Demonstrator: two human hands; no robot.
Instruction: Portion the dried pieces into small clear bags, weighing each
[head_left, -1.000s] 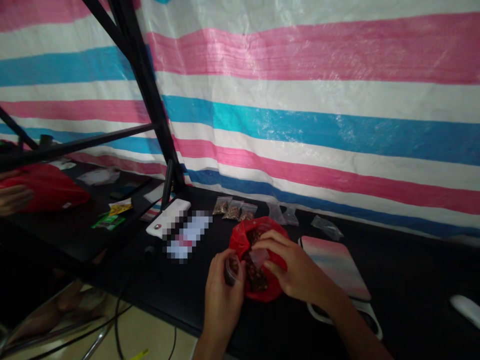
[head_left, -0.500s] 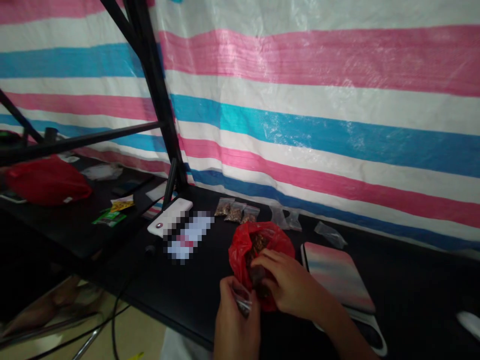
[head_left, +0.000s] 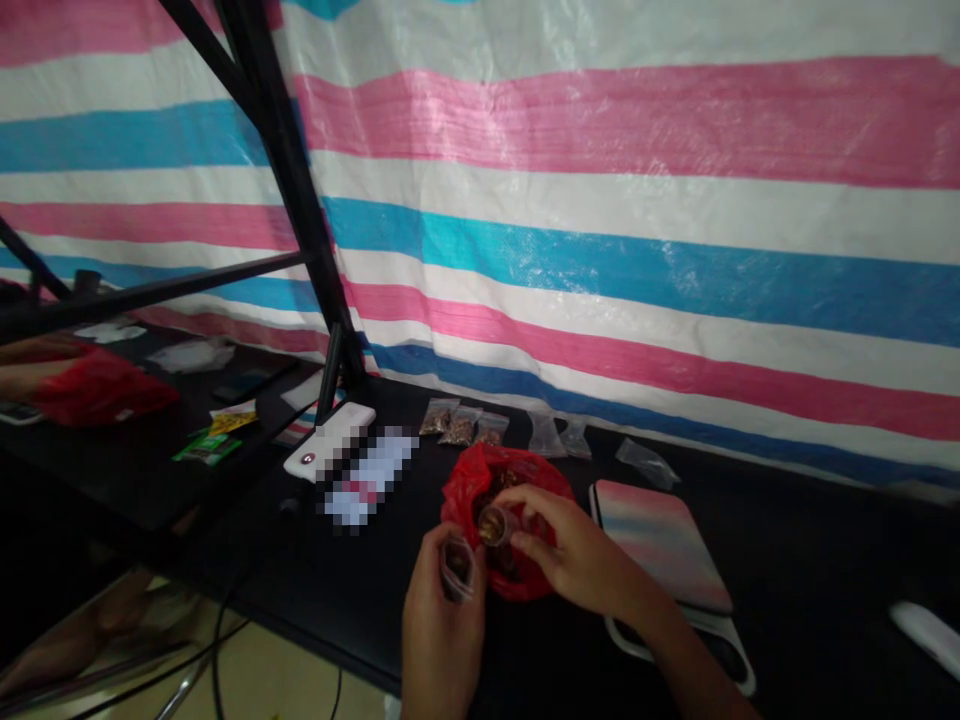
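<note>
My left hand (head_left: 444, 635) is closed around a small clear plastic bag (head_left: 457, 570), whose mouth gapes upward with some dark contents inside. Between the fingers of my right hand (head_left: 577, 550) is a small clear cup (head_left: 495, 524), tilted toward that bag and holding brown-gold bits. Directly beneath the cup lies an open red plastic bag (head_left: 465, 478) with more brown loose pieces in it. To the right of my right hand rests a kitchen scale (head_left: 660, 545) with a shiny, reflective platform, its lower end partly hidden by my forearm.
Three filled small bags (head_left: 457, 428) lie behind the red bag. Flat clear bags (head_left: 546, 435) and another clear bag (head_left: 649, 462) lie along the striped sheet. A white device (head_left: 334, 440) and a blurred-out item are at left. Another person's hand (head_left: 34, 370) touches a red bag (head_left: 112, 385).
My right hand has lifted and turned the cup out of the red bag toward the small bag, showing its contents. The small bag's mouth now faces up more openly.
</note>
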